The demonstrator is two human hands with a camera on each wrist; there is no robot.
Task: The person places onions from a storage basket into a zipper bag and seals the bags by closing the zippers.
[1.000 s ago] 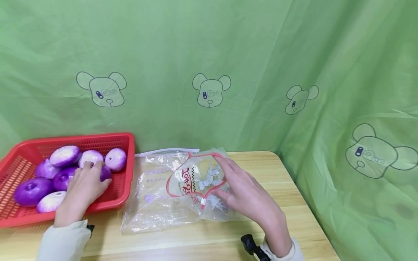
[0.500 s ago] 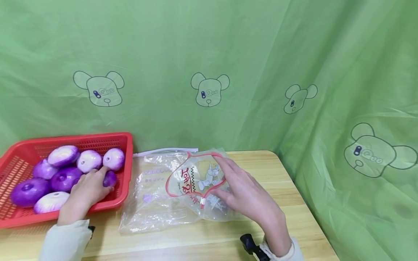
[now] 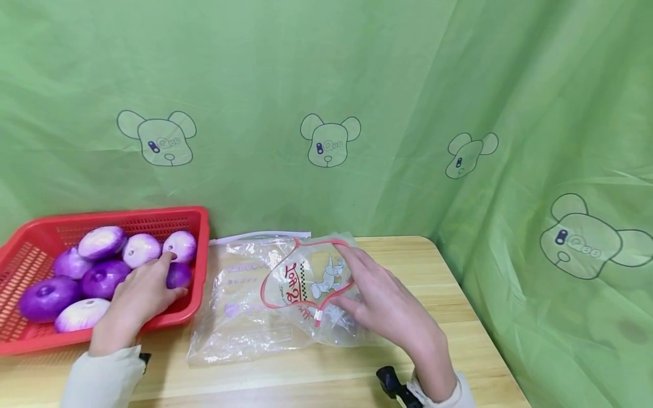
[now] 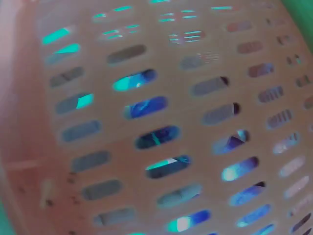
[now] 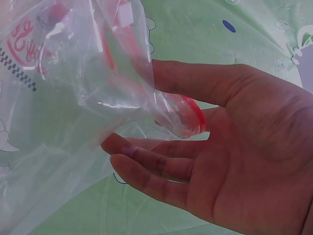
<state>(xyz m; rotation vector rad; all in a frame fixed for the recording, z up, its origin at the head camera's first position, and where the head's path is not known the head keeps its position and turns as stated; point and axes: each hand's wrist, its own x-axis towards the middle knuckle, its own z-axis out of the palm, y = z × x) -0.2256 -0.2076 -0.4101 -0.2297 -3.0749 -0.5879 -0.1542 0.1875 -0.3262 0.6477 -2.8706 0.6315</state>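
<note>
In the head view my left hand [image 3: 140, 294] reaches into the red basket [image 3: 203, 260], its fingers curled over a dark purple onion [image 3: 179, 275] at the right end. The hand partly hides that onion. My right hand [image 3: 393, 306] is at the mouth of a clear zip bag with red trim [image 3: 326, 277], thumb and fingers spread. The right wrist view shows the red rim of the bag [image 5: 199, 117] between the thumb and the fairly straight fingers of the right hand [image 5: 230, 132]. Only the slotted basket wall [image 4: 161, 117] fills the left wrist view.
Several purple and whitish onions [image 3: 104, 277] fill the basket's left and middle. A flat clear bag with a white zip strip [image 3: 240, 334] lies under the red-trimmed bag. Green curtains [image 3: 326, 68] stand behind and at the right of the wooden table [image 3: 433, 357].
My left hand has moved right within the basket, and the dark onion at its fingers has shifted right with it. The right hand and the bags have hardly moved.
</note>
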